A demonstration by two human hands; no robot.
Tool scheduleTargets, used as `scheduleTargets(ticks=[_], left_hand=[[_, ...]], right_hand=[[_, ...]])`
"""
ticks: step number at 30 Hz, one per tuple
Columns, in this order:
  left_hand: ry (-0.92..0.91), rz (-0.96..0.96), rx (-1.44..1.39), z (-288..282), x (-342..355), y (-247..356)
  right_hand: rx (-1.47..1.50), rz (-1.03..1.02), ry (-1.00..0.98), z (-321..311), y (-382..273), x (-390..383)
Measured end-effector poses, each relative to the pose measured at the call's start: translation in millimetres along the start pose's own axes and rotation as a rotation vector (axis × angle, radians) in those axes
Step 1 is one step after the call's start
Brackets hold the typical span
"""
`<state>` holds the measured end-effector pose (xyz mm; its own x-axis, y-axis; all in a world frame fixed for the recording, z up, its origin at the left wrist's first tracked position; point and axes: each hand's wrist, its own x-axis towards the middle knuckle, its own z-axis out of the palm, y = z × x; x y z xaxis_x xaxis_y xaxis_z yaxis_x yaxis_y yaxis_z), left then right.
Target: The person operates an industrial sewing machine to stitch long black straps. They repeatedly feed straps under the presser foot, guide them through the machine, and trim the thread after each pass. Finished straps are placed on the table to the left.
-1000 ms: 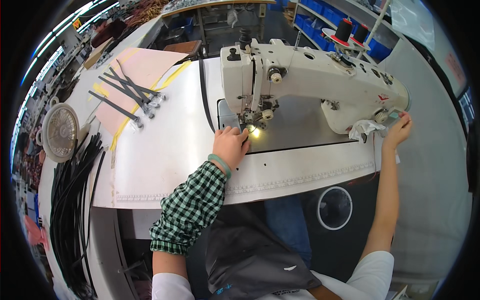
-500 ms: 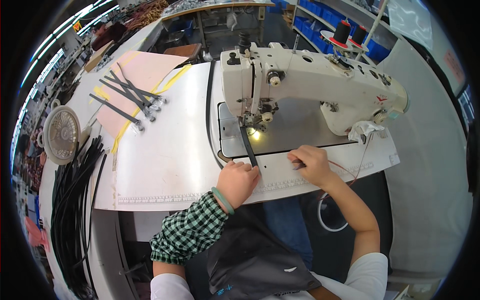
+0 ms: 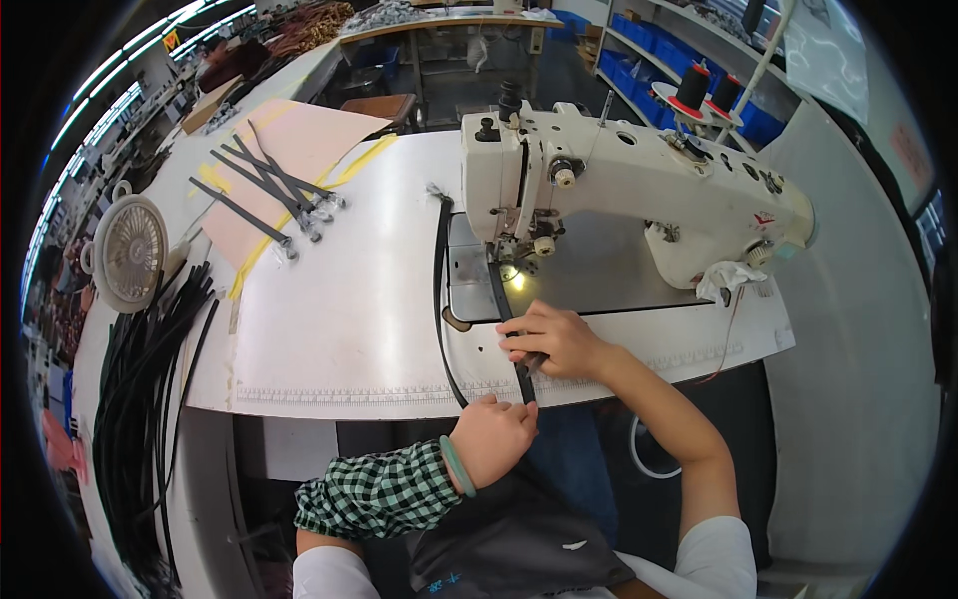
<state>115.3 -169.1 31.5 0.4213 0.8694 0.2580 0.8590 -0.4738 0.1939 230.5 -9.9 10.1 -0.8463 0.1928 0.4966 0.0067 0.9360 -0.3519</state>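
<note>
A black strap (image 3: 502, 292) runs from under the needle of the white sewing machine (image 3: 639, 165) toward me. My left hand (image 3: 494, 439) is closed on its near end at the table edge. My right hand (image 3: 554, 341) has its fingertips against the strap, between the machine and my left hand. A small dark object (image 3: 536, 361) is in the curled fingers of that hand; its kind is unclear. Left of the machine bed, another length of black strap (image 3: 439, 270) curves down to my left hand, its far end near a small clear-wrapped piece (image 3: 434, 190).
Several black straps with clear-wrapped ends (image 3: 264, 190) lie on pink sheet (image 3: 339, 125) at the left. A bundle of long black strips (image 3: 150, 399) hangs over the left edge beside a round basket (image 3: 130, 250). Black thread cones (image 3: 691, 88) stand behind the machine.
My left hand has drawn back toward me along the strap. My right hand has moved left onto the strap. The looser length of strap has shifted, its far end now showing beside the machine.
</note>
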Motion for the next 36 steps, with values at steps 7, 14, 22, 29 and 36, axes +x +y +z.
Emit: scheduleTargets(ticks=[7,14,22,29,36], left_hand=[[-0.047,0.132,-0.045,10,-34,28],[-0.318,-0.055,-0.499,56,-57,29],[-0.398,-0.646,-1.879,105,-62,25],[0.253,-0.21,-0.482,84,-49,2],[0.289,-0.027,-0.225,-16,-12,-28]], right_hand=[[0.003,-0.058,0.023,-1,-2,-2],[0.022,-0.108,0.042,0,1,-3],[-0.008,-0.091,-0.021,-2,-5,-1],[-0.018,-0.154,-0.049,-3,-6,-1],[-0.01,-0.16,-0.066,-5,-12,1]])
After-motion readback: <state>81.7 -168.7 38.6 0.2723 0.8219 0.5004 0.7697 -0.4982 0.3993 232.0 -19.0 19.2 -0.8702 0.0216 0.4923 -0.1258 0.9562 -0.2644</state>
